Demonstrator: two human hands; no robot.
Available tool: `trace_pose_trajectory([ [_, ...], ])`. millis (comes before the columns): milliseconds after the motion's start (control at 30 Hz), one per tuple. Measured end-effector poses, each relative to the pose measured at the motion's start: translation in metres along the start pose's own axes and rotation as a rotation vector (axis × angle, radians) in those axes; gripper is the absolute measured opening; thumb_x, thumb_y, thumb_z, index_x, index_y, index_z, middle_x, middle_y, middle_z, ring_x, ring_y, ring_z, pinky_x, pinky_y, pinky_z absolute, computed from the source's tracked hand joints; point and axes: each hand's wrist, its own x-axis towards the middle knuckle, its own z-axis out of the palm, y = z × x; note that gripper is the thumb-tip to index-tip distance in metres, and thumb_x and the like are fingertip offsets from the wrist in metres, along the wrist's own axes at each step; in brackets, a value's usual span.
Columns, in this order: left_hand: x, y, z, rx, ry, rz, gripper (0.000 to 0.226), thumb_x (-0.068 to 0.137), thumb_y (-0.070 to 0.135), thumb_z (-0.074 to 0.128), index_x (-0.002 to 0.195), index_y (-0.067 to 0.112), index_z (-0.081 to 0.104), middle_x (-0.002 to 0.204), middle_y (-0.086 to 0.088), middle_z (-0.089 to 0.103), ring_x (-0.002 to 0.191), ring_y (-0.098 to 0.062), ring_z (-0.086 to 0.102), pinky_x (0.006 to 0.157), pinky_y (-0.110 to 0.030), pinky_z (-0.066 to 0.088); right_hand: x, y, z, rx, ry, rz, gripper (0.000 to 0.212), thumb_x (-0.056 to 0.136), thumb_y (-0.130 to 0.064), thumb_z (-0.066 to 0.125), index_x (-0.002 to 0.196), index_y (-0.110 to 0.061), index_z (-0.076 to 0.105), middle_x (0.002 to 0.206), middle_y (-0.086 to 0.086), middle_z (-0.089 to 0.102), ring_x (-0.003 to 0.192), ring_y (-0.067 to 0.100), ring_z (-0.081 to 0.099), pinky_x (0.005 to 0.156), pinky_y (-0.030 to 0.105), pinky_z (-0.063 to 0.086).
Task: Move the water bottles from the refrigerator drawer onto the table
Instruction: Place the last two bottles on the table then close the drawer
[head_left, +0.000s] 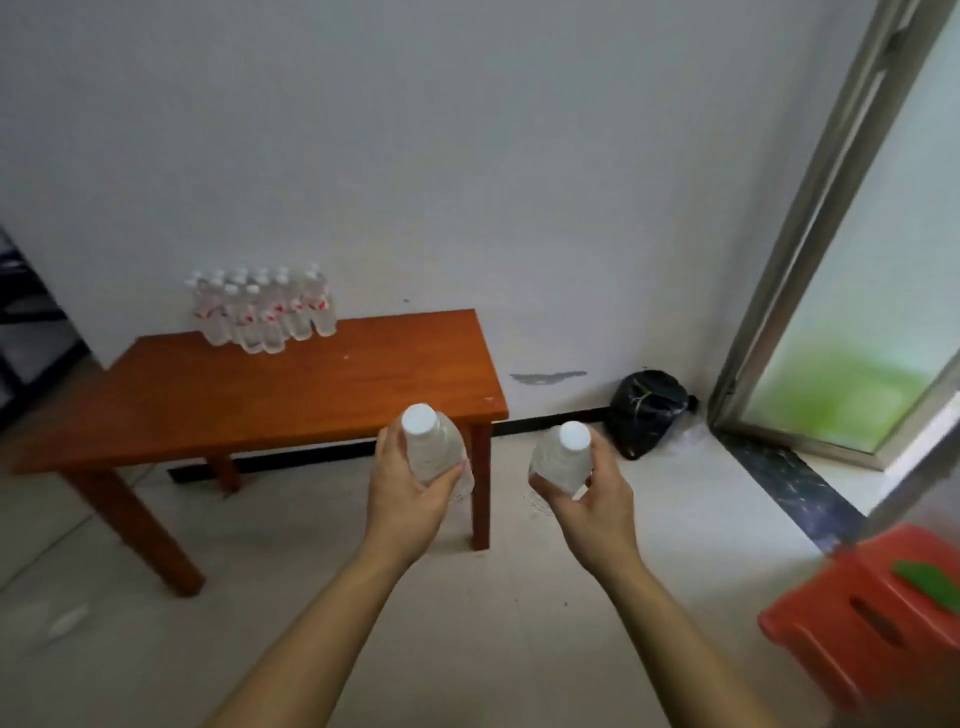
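Presently, the left hand (410, 486) grips one water bottle (434, 447) and the right hand (587, 491) grips a second bottle (563, 460), both upright above the floor (467, 623), near the table's (260, 400) right front corner. A cluster of bottles (262, 309) stands at the table's far edge against the wall (467, 156), leaving the front tabletop bare; a red stool (872, 613) sits well to the right.

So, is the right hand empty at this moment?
No, the right hand grips a white-capped water bottle, just as the left hand grips a second bottle.
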Motion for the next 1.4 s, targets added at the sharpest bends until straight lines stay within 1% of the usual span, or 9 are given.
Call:
trace_pose_trajectory([
  [100,0.051,-0.037,-0.063,0.052,0.052,-0.013,0.080,0.076,0.022,0.085,0.142,0.030,0.039,0.129,0.009,0.048,0.119,-0.013,0.050,0.099,-0.033,0.046,0.031,-0.022,0.087,-0.005,-0.104,-0.010,0.074,0.076,-0.026,0.085,0.132,-0.046,0.041,0.123,-0.023,0.054,0.114,0.001,0.051,0.097,0.026,0.044],
  [233,0.112,-0.068,-0.127,0.120,0.088,-0.004,0.078,0.075,0.019,0.085,0.136,0.035,0.039,0.126,0.011,0.043,0.118,-0.010,0.047,0.102,-0.032,0.042,0.069,-0.050,0.179,0.035,-0.216,-0.039,0.076,0.076,-0.026,0.085,0.138,-0.035,0.042,0.130,-0.013,0.056,0.121,0.010,0.052,0.101,0.030,0.046],
  [400,0.176,-0.105,-0.174,0.170,0.112,-0.022,0.077,0.074,0.015,0.086,0.130,0.038,0.039,0.128,0.011,0.039,0.117,-0.008,0.045,0.101,-0.032,0.042,0.115,-0.062,0.263,0.085,-0.286,-0.095,0.075,0.078,-0.030,0.084,0.139,-0.037,0.041,0.129,-0.019,0.055,0.119,-0.001,0.051,0.100,0.024,0.043],
  [567,0.244,-0.145,-0.185,0.204,0.149,-0.041,0.077,0.073,0.014,0.086,0.136,0.029,0.044,0.129,0.008,0.040,0.121,-0.010,0.045,0.103,-0.033,0.042,0.173,-0.047,0.332,0.108,-0.317,-0.127,0.070,0.078,-0.031,0.083,0.131,-0.047,0.040,0.120,-0.036,0.052,0.114,-0.015,0.049,0.090,0.005,0.041],
  [833,0.410,-0.181,-0.171,0.194,0.138,0.021,0.071,0.072,0.010,0.086,0.116,0.045,0.043,0.121,0.010,0.050,0.114,-0.011,0.053,0.090,-0.026,0.047,0.324,-0.013,0.434,0.143,-0.327,-0.116,0.072,0.079,-0.032,0.082,0.140,-0.034,0.044,0.131,-0.018,0.058,0.123,0.002,0.054,0.101,0.036,0.052],
  [1100,0.557,-0.221,-0.187,0.342,0.192,0.020,0.069,0.066,0.026,0.090,0.120,0.039,0.050,0.109,0.028,0.050,0.112,-0.010,0.049,0.086,-0.029,0.043,0.457,-0.018,0.519,0.115,-0.397,-0.141,0.076,0.077,-0.027,0.084,0.142,-0.027,0.044,0.135,-0.013,0.057,0.123,0.003,0.052,0.102,0.027,0.048],
  [1233,0.621,-0.267,-0.196,0.356,0.154,-0.005,0.070,0.060,0.047,0.087,0.122,0.038,0.055,0.115,0.018,0.063,0.112,-0.016,0.060,0.088,-0.044,0.055,0.496,-0.012,0.566,0.093,-0.470,-0.119,0.075,0.076,-0.029,0.085,0.140,-0.029,0.046,0.133,-0.018,0.057,0.122,0.002,0.054,0.099,0.024,0.049],
  [1333,0.666,-0.303,-0.198,0.349,0.131,-0.017,0.063,0.061,0.038,0.089,0.115,0.036,0.056,0.113,0.016,0.062,0.110,-0.015,0.060,0.089,-0.043,0.054,0.517,-0.001,0.601,0.023,-0.489,-0.081,0.077,0.075,-0.028,0.085,0.139,-0.034,0.045,0.130,-0.023,0.052,0.120,-0.002,0.049,0.093,0.011,0.040],
  [1400,0.697,-0.330,-0.201,0.367,0.100,-0.016,0.066,0.060,0.034,0.091,0.117,0.030,0.058,0.114,0.010,0.059,0.107,-0.013,0.058,0.089,-0.040,0.052,0.532,0.008,0.627,-0.043,-0.476,-0.053,0.080,0.073,-0.029,0.086,0.141,-0.034,0.044,0.132,-0.018,0.052,0.120,0.000,0.048,0.098,0.019,0.041],
])
